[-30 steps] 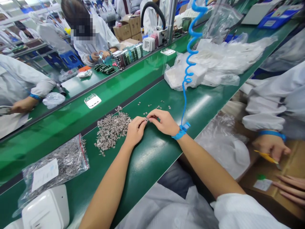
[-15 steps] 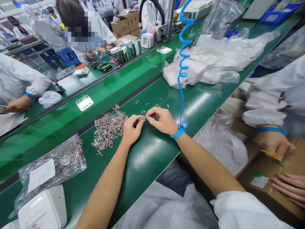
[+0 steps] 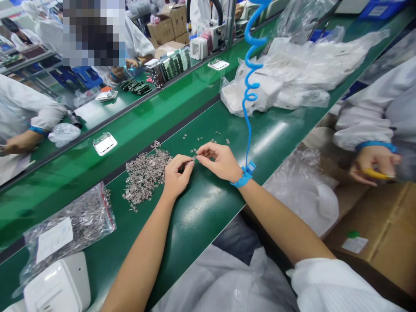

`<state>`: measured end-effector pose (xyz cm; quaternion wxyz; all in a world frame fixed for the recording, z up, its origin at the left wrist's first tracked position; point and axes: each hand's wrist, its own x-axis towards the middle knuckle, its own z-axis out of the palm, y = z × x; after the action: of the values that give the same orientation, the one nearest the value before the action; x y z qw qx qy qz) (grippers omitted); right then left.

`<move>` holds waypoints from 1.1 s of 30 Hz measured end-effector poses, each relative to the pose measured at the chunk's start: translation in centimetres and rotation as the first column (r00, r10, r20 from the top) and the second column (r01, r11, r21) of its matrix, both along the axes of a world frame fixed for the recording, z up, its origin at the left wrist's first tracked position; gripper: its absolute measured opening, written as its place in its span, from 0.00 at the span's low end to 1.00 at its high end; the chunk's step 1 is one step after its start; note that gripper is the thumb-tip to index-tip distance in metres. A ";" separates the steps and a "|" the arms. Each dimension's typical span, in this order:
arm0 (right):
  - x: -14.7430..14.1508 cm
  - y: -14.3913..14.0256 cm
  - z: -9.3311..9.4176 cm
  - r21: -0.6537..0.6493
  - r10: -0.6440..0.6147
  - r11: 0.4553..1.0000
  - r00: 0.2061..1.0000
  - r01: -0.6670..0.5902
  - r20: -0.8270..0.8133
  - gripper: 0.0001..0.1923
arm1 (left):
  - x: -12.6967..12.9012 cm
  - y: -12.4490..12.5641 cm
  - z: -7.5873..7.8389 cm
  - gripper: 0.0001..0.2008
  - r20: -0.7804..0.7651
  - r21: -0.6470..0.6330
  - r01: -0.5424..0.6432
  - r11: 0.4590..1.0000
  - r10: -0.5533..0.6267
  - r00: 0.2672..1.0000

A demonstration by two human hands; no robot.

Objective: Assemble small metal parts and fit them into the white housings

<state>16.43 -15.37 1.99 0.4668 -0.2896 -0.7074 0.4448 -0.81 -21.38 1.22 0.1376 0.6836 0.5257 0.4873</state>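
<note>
I see one small silver metal part (image 3: pixel 194 158) pinched between both hands above the counter (image 3: pixel 208 208), just right of the loose pile of metal parts (image 3: pixel 144 175).

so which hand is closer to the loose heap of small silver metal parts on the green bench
Left. The left hand sits right beside the loose heap of small silver metal parts, at its right edge; the right hand is farther right, beyond the left hand.

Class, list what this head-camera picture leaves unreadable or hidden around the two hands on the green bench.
- Metal part pinched between left hand and right hand: too small, fingertips cover it.
- Pile: single pieces too small to make out.
- Bag label: print too small.
- White device: cut by the bottom edge.
- Coiled cord: top runs off the frame.
</note>
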 end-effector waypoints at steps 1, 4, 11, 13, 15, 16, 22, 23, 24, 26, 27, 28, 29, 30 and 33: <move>0.0 0.0 0.0 -0.012 -0.005 1.000 1.000 0.004 -0.009 0.04 | 0.0 0.0 0.0 0.07 0.000 0.009 -0.006 1.000 0.006 1.000; -0.1 0.0 -0.2 -0.088 0.013 0.996 0.998 -0.019 -0.068 0.06 | -0.1 0.0 -0.1 0.07 0.026 0.062 -0.044 0.997 0.043 0.999; 0.1 0.4 -0.3 -0.242 0.116 0.959 0.983 -0.148 -0.140 0.10 | 0.2 0.0 -0.4 0.05 0.109 0.226 -0.108 0.968 0.085 0.990; 0.2 0.4 -0.3 -0.260 0.132 0.951 0.981 -0.166 -0.143 0.10 | 0.4 0.0 -0.4 0.03 0.083 0.270 -0.098 0.958 0.078 0.994; 0.2 0.4 -0.3 -0.261 0.137 0.950 0.981 -0.170 -0.138 0.10 | 0.6 -0.1 -0.3 0.03 0.026 0.289 -0.076 0.954 0.071 0.997; 0.2 0.4 -0.3 -0.256 0.140 0.952 0.981 -0.170 -0.131 0.10 | 0.6 -0.1 -0.2 0.03 -0.004 0.290 -0.066 0.955 0.070 0.998; 0.1 0.4 -0.3 -0.249 0.138 0.955 0.986 -0.159 -0.098 0.09 | 0.7 -0.3 -0.4 0.04 -0.092 0.317 -0.029 0.948 0.061 0.994; 0.1 0.4 -0.3 -0.250 0.134 0.956 0.986 -0.156 -0.102 0.09 | 0.7 -0.3 -0.5 0.03 -0.095 0.336 -0.029 0.941 0.064 0.993; 0.1 0.4 -0.3 -0.250 0.127 0.957 0.986 -0.150 -0.106 0.09 | 0.7 -0.3 -0.6 0.03 -0.101 0.355 -0.025 0.935 0.064 0.993; 0.1 0.4 -0.2 -0.250 0.110 0.959 0.988 -0.135 -0.108 0.10 | 0.6 -0.2 -0.8 0.03 -0.129 0.371 -0.006 0.928 0.058 0.990; 0.1 0.4 -0.2 -0.253 0.105 0.959 0.989 -0.129 -0.107 0.10 | 0.6 -0.3 -0.9 0.03 -0.149 0.369 0.002 0.929 0.058 0.987; 0.1 0.4 -0.2 -0.257 0.105 0.958 0.989 -0.128 -0.103 0.10 | 0.6 -0.3 -0.9 0.04 -0.170 0.363 0.002 0.932 0.064 0.983; 0.1 0.4 -0.2 -0.262 0.107 0.956 0.989 -0.129 -0.098 0.10 | 0.6 -0.3 -1.0 0.05 -0.189 0.358 -0.003 0.934 0.076 0.979; 0.1 0.5 -0.2 -0.266 0.110 0.955 0.989 -0.131 -0.095 0.10 | 0.6 -0.3 -1.0 0.05 -0.204 0.355 -0.012 0.935 0.090 0.975; 0.0 0.5 -0.2 -0.270 0.121 0.953 0.989 -0.140 -0.085 0.09 | 0.6 -0.4 -1.2 0.06 -0.242 0.358 -0.017 0.934 0.110 0.964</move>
<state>16.44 -14.87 1.76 0.4153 -0.2890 -0.6400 0.5782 -0.26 -21.77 0.07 -0.0727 0.7372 0.4653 0.4845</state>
